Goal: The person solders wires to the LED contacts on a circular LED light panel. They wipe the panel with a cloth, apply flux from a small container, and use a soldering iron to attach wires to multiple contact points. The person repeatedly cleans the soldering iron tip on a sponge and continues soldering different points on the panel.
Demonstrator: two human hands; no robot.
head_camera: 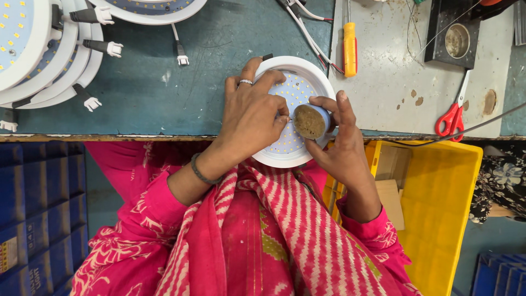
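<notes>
Pink sleeves and a striped scarf (296,230) fill the space below both hands. Her left hand (253,118) lies curled over the round white lamp (320,82) at the bench edge, fingertips on its dotted LED face. Her right hand (339,145) pinches a small blue-sided tub (312,120), perhaps paste, just above the lamp, close by the left fingertips. Beyond the right hand lie a yellow screwdriver (350,49) and red scissors (452,118); a yellow crate (438,219) sits below its wrist. More lamps (49,60) are stacked well beyond the left hand
</notes>
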